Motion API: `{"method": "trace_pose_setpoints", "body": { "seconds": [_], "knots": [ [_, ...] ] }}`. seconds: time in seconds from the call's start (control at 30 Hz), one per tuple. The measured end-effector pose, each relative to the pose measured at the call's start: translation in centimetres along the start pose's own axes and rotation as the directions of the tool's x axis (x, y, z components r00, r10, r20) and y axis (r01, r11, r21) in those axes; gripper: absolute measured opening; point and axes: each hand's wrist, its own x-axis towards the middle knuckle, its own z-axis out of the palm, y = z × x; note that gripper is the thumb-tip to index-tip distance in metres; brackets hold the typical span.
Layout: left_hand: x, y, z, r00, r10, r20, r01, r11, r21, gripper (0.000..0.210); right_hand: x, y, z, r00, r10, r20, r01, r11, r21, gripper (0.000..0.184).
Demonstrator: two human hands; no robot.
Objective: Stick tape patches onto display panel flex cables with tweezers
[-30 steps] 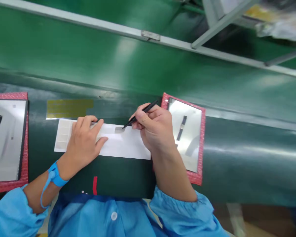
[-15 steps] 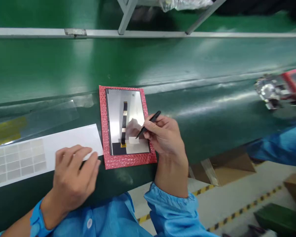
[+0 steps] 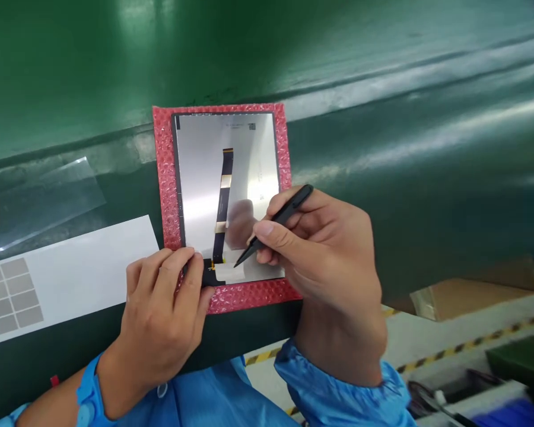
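Fingers of the right hand (image 3: 320,255) pinch a thin black tool (image 3: 289,207), which looks like tweezers, with its point down. On the near side too, the left hand (image 3: 164,314) has bent fingers at the low left corner of a shiny panel (image 3: 204,178). I cannot tell if those fingers grip the corner or just rest there. Right at the tool's tip is a small pale patch (image 3: 229,272). It is low on the panel, by the foot of a long black strip (image 3: 223,204). I cannot see if it is stuck down. My guess is that the step now is putting the patch in its spot. The next move calls for a steady hand, a straight patch, and a soft touch by the strip. Pink bubble wrap (image 3: 244,299) lies under the panel. To the left is a white sheet (image 3: 98,261) with rows of grey squares (image 3: 15,290). Past that is clear plastic (image 3: 62,190).
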Motion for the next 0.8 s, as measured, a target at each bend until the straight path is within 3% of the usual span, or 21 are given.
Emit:
{"method": "trace_pose_setpoints", "body": {
  "seconds": [0.27,0.8],
  "knots": [
    [-0.08,0.18,0.0,1.0,-0.014,0.016,0.015,1.0,-0.027,0.033,-0.34,0.02,0.4,0.999,0.047,-0.023,-0.05,0.99,-0.135,0.027],
    [-0.26,0.12,-0.04,0.999,0.001,0.032,0.001,0.999,-0.043,0.035,-0.66,-0.22,0.88,0.998,0.022,-0.057,-0.034,0.974,-0.226,0.022]
  ]
}}
